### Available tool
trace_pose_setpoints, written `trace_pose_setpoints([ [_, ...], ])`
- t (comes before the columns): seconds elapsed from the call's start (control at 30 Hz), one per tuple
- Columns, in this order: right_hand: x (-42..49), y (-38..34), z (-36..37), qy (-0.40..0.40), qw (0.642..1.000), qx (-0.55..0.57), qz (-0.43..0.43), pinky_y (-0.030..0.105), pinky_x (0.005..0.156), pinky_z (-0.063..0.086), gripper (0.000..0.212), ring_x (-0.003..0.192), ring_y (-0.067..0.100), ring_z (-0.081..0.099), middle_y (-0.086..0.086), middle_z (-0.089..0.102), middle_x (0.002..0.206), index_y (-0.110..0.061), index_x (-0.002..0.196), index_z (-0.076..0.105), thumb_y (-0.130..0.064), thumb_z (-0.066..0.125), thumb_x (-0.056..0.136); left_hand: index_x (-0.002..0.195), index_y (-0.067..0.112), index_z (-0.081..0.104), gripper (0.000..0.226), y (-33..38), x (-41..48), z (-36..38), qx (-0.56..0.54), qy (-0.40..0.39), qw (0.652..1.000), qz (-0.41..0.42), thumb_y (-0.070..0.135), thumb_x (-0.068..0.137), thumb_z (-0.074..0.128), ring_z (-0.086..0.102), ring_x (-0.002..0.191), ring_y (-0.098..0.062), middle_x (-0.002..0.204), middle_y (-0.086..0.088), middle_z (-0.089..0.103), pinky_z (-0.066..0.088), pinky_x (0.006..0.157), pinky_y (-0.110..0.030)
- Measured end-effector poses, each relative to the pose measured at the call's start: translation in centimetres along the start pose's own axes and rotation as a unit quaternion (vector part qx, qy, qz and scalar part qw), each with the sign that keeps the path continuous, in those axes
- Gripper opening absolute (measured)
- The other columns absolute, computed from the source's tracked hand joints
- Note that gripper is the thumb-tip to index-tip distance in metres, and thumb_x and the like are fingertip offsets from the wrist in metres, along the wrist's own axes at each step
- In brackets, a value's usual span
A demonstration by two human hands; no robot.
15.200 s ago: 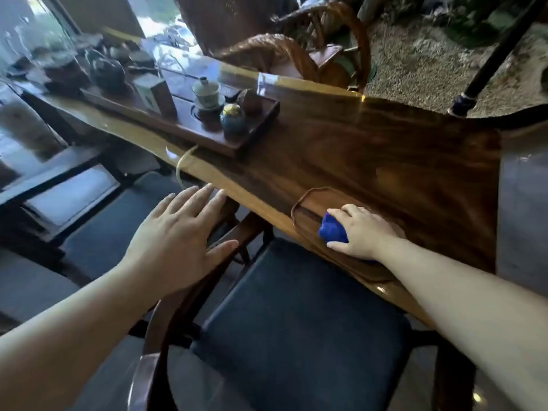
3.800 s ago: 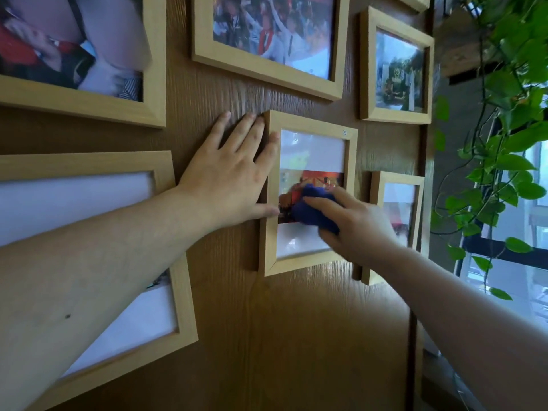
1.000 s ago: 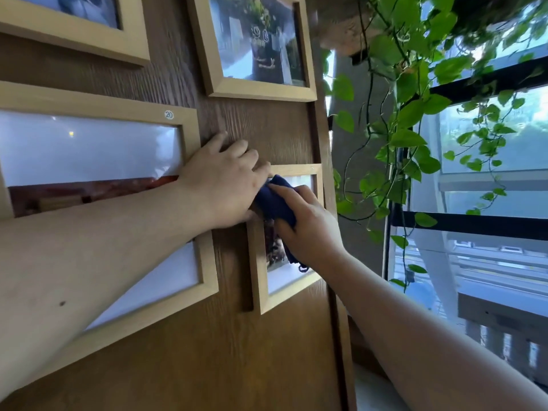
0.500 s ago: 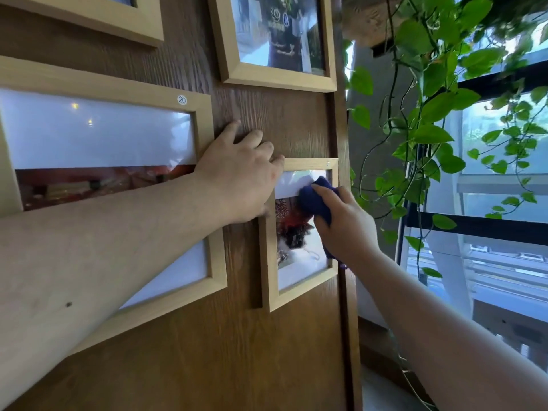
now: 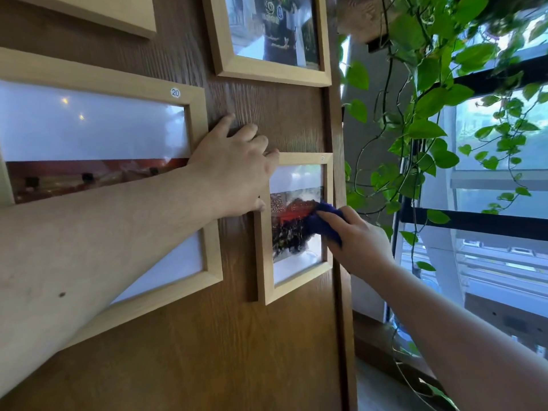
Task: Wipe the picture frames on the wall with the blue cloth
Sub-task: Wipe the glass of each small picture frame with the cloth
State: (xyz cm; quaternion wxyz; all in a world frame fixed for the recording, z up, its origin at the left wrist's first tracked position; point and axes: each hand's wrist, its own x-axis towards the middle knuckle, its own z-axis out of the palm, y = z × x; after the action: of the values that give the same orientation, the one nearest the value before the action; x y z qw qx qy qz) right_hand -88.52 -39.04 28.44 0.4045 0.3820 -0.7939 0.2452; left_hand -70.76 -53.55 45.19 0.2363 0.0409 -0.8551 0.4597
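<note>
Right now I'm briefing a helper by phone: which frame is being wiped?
On the wood-panelled wall, go to its right edge beside the hanging green vine. The small upright frame there sits lowest, under a bigger one. It alone has the blue cloth pressed on its glass by the right hand.

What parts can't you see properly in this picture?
All in the head view:
- Small frame: the left hand hides its top left corner, and the right hand with the cloth hides part of its photo.
- Big frame: the left forearm crosses its glass, and the picture's left edge cuts it off.
- Top frame: cut off at the top edge.
- Cloth: mostly hidden under the right hand.
</note>
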Motion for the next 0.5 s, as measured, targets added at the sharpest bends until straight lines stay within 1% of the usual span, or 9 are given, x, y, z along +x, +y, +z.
trace_pose_setpoints([
  [0.13, -0.7, -2.0, -0.1, -0.01, 0.995, 0.058, -0.087, 0.039, 0.047, 0.052, 0.047, 0.067, 0.025, 0.06, 0.001, 0.058, 0.109, -0.026, 0.126, 0.05, -0.026, 0.056, 0.079, 0.146, 0.016, 0.029, 0.091, 0.0, 0.0, 0.1, -0.001, 0.006, 1.0, -0.002, 0.068, 0.076, 0.056, 0.024, 0.141, -0.031, 0.15, -0.011, 0.037, 0.017, 0.116, -0.057],
  [0.2, -1.1, -3.2, -0.2, -0.017, 0.988, 0.068, -0.137, 0.036, 0.05, 0.052, 0.045, 0.069, 0.022, 0.06, 0.002, 0.057, 0.112, -0.025, 0.127, 0.047, -0.029, 0.051, 0.083, 0.147, 0.017, 0.028, 0.091, 0.0, 0.0, 0.0, 0.005, 0.008, 1.0, -0.002, 0.068, 0.077, 0.055, 0.024, 0.141, -0.031, 0.151, -0.012, 0.036, 0.017, 0.116, -0.057],
  [0.27, -1.4, -3.7, -0.2, -0.019, 0.984, 0.06, -0.168, 0.032, 0.051, 0.052, 0.044, 0.072, 0.019, 0.06, 0.003, 0.058, 0.112, -0.024, 0.128, 0.047, -0.031, 0.05, 0.085, 0.147, 0.017, 0.028, 0.091, 0.0, 0.0, 0.0, 0.006, 0.008, 1.0, -0.002, 0.068, 0.077, 0.054, 0.024, 0.142, -0.031, 0.151, -0.012, 0.036, 0.017, 0.116, -0.057],
  [0.33, -1.5, -3.3, 0.0, -0.015, 0.986, 0.045, -0.162, 0.033, 0.049, 0.051, 0.044, 0.072, 0.019, 0.06, 0.002, 0.058, 0.111, -0.024, 0.128, 0.049, -0.029, 0.053, 0.084, 0.147, 0.019, 0.028, 0.09, 0.0, 0.0, 0.0, 0.002, 0.009, 1.0, -0.001, 0.069, 0.077, 0.054, 0.023, 0.142, -0.031, 0.152, -0.012, 0.036, 0.017, 0.116, -0.057],
  [0.4, -1.7, -2.1, 0.4, -0.014, 0.993, 0.028, -0.117, 0.036, 0.046, 0.051, 0.047, 0.07, 0.023, 0.061, 0.001, 0.058, 0.109, -0.026, 0.127, 0.05, -0.026, 0.058, 0.081, 0.147, 0.023, 0.029, 0.088, -0.1, -0.1, 0.0, -0.007, 0.009, 1.0, 0.001, 0.069, 0.077, 0.054, 0.023, 0.142, -0.031, 0.151, -0.011, 0.036, 0.016, 0.116, -0.056],
  [0.5, -2.6, -0.2, 1.2, -0.028, 0.999, -0.003, -0.045, 0.034, 0.043, 0.048, 0.049, 0.068, 0.025, 0.06, 0.0, 0.058, 0.103, -0.028, 0.126, 0.052, -0.026, 0.062, 0.079, 0.145, 0.027, 0.034, 0.081, -0.1, -0.1, 0.1, -0.008, 0.01, 1.0, 0.007, 0.068, 0.077, 0.055, 0.024, 0.141, -0.031, 0.149, -0.011, 0.037, 0.015, 0.115, -0.057],
])
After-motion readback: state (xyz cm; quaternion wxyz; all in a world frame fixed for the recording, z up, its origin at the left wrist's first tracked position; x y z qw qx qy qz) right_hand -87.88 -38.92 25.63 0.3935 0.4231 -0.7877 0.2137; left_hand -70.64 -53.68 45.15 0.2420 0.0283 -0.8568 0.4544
